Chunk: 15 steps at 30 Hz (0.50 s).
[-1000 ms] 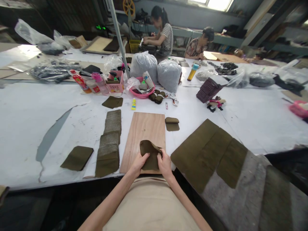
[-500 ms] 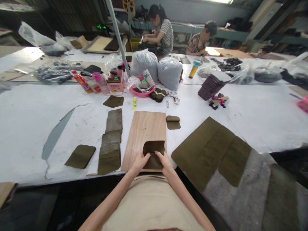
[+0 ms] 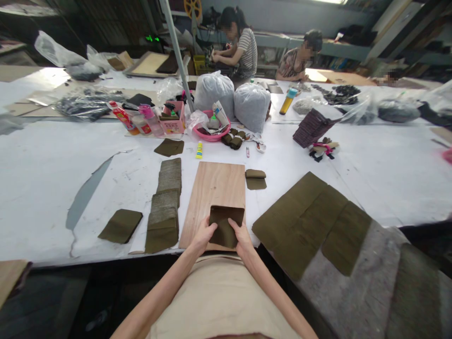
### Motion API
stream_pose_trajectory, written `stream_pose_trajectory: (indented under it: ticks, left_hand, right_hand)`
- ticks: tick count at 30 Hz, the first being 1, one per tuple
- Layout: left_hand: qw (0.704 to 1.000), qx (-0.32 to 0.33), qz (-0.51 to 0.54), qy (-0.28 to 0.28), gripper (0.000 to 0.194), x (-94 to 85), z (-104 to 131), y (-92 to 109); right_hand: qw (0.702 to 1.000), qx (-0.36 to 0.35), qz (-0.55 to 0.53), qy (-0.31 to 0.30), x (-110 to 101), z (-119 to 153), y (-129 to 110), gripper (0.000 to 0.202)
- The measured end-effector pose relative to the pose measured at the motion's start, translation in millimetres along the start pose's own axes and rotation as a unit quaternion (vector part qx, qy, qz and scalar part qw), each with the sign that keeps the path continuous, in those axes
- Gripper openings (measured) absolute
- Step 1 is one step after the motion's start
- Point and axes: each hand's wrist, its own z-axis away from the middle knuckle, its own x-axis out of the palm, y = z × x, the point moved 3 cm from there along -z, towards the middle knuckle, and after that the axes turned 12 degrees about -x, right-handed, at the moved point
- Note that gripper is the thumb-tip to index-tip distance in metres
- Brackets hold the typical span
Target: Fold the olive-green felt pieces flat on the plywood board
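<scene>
A dark olive fabric piece [image 3: 225, 228] is held over the near end of a wooden board [image 3: 221, 181]. My left hand [image 3: 205, 233] grips its left edge, thumb on top. My right hand [image 3: 242, 235] pinches its right side, the thumb pressing on the face; the fingers beneath are hidden. Left of the board lies an overlapping row of olive fabric pieces [image 3: 162, 235], with a small stack of fabric pieces [image 3: 120, 226] farther left. A folded olive piece [image 3: 255, 179] rests just right of the board.
Large olive fabric sheets [image 3: 307, 221] cover the table's right front. Behind the board are a yellow tube [image 3: 199, 149], a pink basket [image 3: 212, 137], a pink box [image 3: 173, 123] and stuffed plastic bags [image 3: 214, 94]. Two co-workers [image 3: 243, 47] sit across the table.
The upper part of the fabric piece, folded over before, now lies more opened out between my hands. My right thumb has shifted slightly, and the whole view has moved a little.
</scene>
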Motion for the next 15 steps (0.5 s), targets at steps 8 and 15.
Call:
stream_pose_trajectory:
  ticks: [8, 15]
  left_hand:
    - [1.0, -0.022, -0.005, -0.013, 0.031, 1.7, 2.8, -2.8]
    - [0.988, -0.133, 0.057, -0.048, 0.039, 1.5, 3.2, -8.1]
  right_hand:
    - [0.998, -0.021, 0.058, 0.005, -5.2, 0.0, 2.6, 0.045]
    - [1.0, -0.026, 0.001, 0.012, 0.3, 5.7, -2.6, 0.043]
